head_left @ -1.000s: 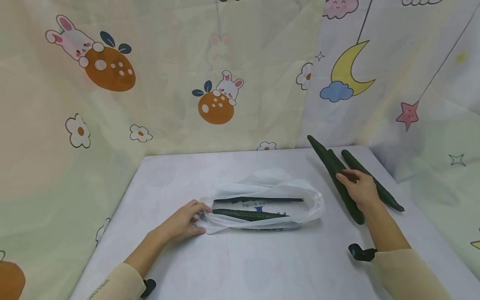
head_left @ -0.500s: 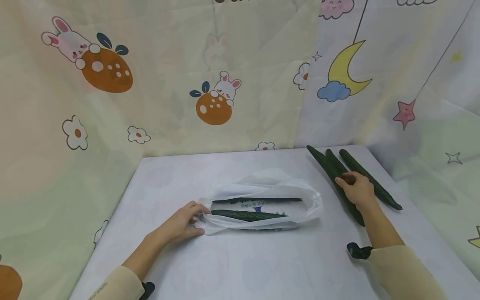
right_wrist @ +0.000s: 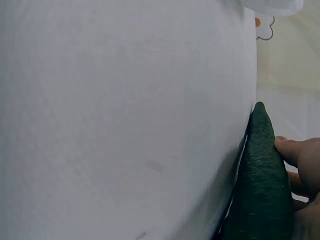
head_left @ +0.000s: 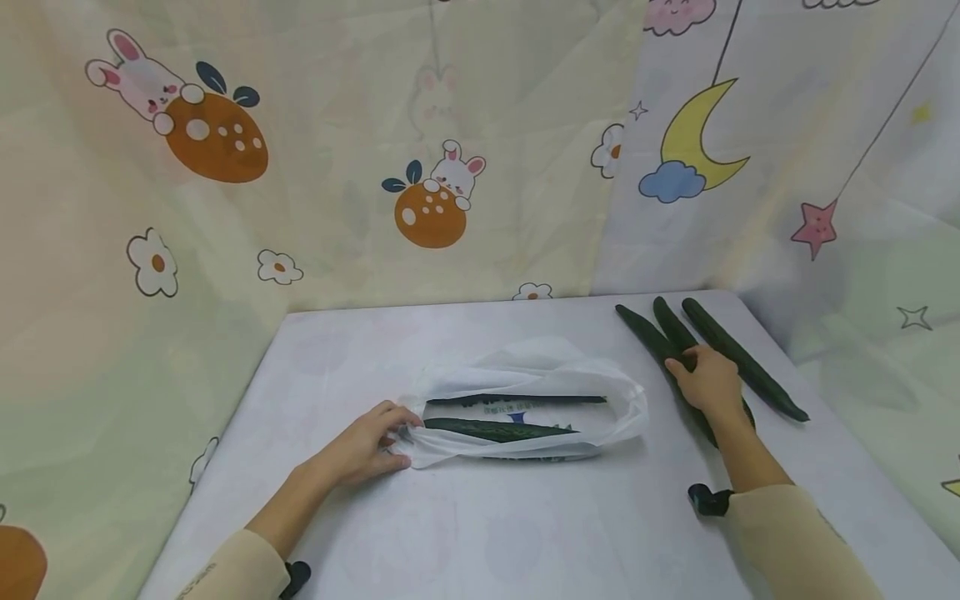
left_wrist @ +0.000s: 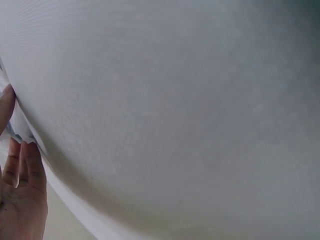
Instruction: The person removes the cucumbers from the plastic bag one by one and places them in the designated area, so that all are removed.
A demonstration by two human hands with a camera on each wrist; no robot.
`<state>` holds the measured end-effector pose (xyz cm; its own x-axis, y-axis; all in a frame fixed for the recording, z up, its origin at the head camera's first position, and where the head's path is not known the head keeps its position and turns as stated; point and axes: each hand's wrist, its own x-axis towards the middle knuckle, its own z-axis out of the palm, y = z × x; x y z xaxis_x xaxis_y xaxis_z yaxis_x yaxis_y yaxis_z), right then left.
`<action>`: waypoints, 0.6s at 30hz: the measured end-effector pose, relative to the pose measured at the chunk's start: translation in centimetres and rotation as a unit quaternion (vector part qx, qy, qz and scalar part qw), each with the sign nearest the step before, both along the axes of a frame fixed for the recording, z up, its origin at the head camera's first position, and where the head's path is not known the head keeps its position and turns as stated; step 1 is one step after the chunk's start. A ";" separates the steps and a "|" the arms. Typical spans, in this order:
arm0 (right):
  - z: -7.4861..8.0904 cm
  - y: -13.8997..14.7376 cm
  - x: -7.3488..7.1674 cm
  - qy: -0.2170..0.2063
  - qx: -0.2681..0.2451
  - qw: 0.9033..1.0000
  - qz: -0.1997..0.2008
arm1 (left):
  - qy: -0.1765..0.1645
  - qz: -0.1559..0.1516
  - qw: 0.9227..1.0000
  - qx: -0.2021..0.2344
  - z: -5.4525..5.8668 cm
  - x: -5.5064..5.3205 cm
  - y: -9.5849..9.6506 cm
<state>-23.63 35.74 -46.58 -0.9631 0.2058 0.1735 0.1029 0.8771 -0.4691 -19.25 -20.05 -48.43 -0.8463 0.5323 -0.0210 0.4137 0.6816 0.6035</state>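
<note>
In the head view, my left hand (head_left: 375, 442) pinches the left edge of a thin white plastic bag (head_left: 555, 367). A cucumber (head_left: 495, 430) shows through the bag's opening, with a second dark green strip (head_left: 517, 400) behind it. My right hand (head_left: 708, 383) grips the leftmost of three cucumbers, its thumb on that cucumber (head_left: 648, 333); the palm hides where the other fingers lie. In the right wrist view this cucumber (right_wrist: 262, 185) runs beside the thumb (right_wrist: 290, 147). The left wrist view catches fingers (left_wrist: 32, 170) and thumb at the bag's edge.
Under the right hand passes a middle cucumber (head_left: 671, 321), and another cucumber (head_left: 750, 362) lies to its right. All are on a white-covered table (head_left: 480, 533). Printed cloth (head_left: 337, 167) hangs along the table's back and sides.
The leftmost cucumber's raised far end has come down toward the table. My right hand has shifted slightly left, baring the middle cucumber's near end. My left hand and the bag stay put.
</note>
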 end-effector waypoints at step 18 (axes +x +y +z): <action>4.2 -1.7 0.3 0.063 -0.008 0.998 0.026 | 0.010 -0.011 1.000 0.018 -0.1 -0.2 -0.4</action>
<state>-23.34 34.01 -42.39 -0.9430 0.1600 0.2919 -0.0034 0.8721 -0.4893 -19.41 -20.50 -48.58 -0.8344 0.5510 0.0154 0.4410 0.6505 0.6184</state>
